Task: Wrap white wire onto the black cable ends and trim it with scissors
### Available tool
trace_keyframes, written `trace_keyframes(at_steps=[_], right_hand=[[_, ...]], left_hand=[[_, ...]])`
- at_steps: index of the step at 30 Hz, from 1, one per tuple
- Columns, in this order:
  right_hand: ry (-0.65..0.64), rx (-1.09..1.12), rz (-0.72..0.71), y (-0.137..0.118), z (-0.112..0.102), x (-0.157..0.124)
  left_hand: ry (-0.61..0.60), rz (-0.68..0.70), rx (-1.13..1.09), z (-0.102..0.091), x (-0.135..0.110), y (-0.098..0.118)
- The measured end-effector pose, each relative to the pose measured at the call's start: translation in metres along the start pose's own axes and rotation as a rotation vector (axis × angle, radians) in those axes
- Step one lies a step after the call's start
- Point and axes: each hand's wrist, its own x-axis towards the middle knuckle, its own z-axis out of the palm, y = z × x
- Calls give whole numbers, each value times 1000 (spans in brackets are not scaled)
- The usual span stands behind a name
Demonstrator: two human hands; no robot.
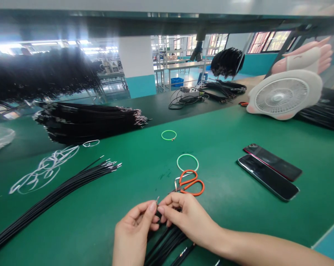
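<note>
My left hand [137,225] pinches the end of a black cable between thumb and forefinger, its small metallic tip [157,199] sticking up past the thumb. Fingers curled, my right hand [187,216] is closed at the same spot, its fingertips almost meeting the left ones; the exact grip there is hidden. Below both hands lies a bunch of black cables [167,245]. Just beyond the right hand are scissors with orange handles [202,188], their blades partly hidden. A pale green ring [178,162] lies against the scissors, and a smaller green ring [162,135] is farther back.
To the left lie a bundle of black cables [70,187] with bared ends and tangled white strips [49,162]. Behind is a large cable pile [92,122]. Two phones [269,177] rest at right, near a white fan [279,96]. A shelf edge [167,11] crosses overhead.
</note>
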Motion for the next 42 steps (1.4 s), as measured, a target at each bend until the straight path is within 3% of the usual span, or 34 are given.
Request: trace_keyframes(at_steps=[8, 16, 20, 25, 35, 42], right_hand=[[26, 4, -8, -1, 1, -3], [-2, 24, 22, -1, 1, -3], [4, 17, 3, -2, 3, -4], [21, -17, -26, -4, 5, -6], [1, -145, -100, -1, 2, -4], [4, -200, -110, 1, 1, -5]], left_hand=[[-54, 63, 17, -6, 2, 1], [-61, 181, 212, -15, 9, -5], [-18, 37, 84, -10, 6, -4], [-87, -103, -44, -10, 6, -3], [-185, -197, -196, -7, -3, 6], [-156, -187, -133, -9, 1, 5]])
